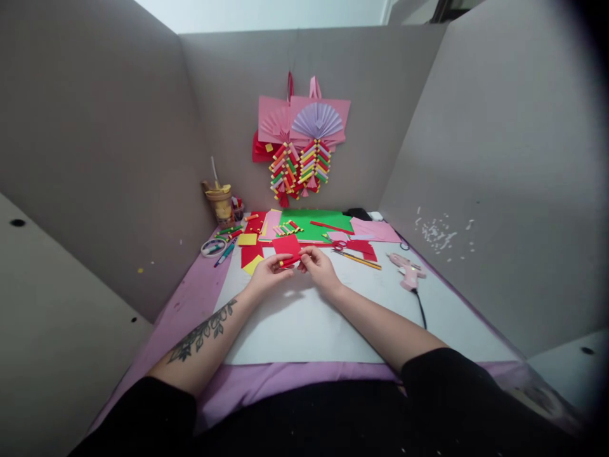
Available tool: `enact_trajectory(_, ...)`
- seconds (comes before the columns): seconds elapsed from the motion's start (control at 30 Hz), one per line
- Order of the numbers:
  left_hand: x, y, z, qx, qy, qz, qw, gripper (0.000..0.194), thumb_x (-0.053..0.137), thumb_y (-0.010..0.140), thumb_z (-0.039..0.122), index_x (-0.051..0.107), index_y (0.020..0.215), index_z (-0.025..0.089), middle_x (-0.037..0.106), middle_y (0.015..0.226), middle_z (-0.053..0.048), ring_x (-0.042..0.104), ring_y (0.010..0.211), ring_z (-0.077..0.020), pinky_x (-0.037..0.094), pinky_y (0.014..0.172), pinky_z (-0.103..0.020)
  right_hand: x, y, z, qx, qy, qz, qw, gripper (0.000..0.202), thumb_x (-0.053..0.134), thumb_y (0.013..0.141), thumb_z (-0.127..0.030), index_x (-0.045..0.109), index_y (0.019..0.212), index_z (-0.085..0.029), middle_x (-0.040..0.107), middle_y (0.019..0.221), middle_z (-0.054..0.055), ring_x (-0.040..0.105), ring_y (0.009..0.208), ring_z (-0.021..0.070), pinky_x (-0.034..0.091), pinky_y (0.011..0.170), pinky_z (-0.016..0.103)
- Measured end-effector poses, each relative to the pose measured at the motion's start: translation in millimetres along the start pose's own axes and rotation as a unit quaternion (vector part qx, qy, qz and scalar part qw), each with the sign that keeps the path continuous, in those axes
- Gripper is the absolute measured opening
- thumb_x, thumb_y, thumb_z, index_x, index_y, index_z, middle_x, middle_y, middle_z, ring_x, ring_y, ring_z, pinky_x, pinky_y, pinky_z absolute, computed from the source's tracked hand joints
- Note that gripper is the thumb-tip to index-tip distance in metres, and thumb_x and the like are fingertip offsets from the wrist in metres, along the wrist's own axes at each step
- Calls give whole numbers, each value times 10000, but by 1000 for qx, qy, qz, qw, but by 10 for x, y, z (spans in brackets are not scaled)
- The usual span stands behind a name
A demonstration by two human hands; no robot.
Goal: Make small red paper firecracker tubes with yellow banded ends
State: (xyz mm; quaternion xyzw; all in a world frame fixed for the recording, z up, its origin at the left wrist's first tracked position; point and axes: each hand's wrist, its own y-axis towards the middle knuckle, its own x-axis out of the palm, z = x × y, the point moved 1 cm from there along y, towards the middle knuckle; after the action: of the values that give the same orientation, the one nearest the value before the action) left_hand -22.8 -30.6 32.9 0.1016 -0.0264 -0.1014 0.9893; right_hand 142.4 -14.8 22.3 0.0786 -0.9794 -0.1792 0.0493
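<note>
- Red paper roll (290,261), yellow band at one end: held up between two bare hands, just nearer the person than the green sheet (333,219), my landmark.
- Left hand (269,273): fingers bent, thumb below, loosely closed on the roll's banded end. Leafy tattoo on that forearm.
- Right hand (320,266): thumb and fingertips pinched together at the roll's other end; fingers curled in.
- Red square (286,245): at the green sheet's near edge, just beyond the hands.
- Small banded rolls (288,228): grouped on the green sheet's left part.
- Scissors (339,245), red handles: just nearer than the green sheet, by the pencil (364,260).
- Pink glue gun (408,271): right of the green sheet and nearer the person, black cord trailing.
- Yellow squares (247,239): left of the green sheet, among red paper.
- Tape ring (214,248), white: farther left, pens beside it.
- Cup of tools (221,204): left of the green sheet, near the back corner.
- Fan hangings (317,120), pink and lilac, strings of coloured rolls below: on the grey wall above the green sheet.
</note>
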Motion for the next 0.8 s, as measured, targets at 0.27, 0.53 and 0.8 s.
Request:
enact_trajectory(0.27,-22,5,22,35,36,83,995,324,740,634,362,699,873,148,706,777,-56,633,706,-160,484,675,-271,79,-63,-39,-27,59,-40,997,302,702,682,-333,566,925,-215,604,729,-21,580,641,119,464,592,245)
enact_trajectory(0.53,22,-21,23,24,52,89,994,283,732,638,368,685,808,147,701,737,-51,633,701,-165,477,665,-275,70,-30,10,-15,55,1,998,214,702,678,-317,581,810,-199,608,691,-17,573,622,129,457,556,251)
enact_trajectory(0.8,66,-22,-15,41,51,91,994,263,700,676,354,537,744,159,663,680,-23,638,669,-149,453,609,-240,114,-53,-41,24,84,43,995,233,707,646,-297,518,736,-193,586,588,-45,573,550,117,457,547,248)
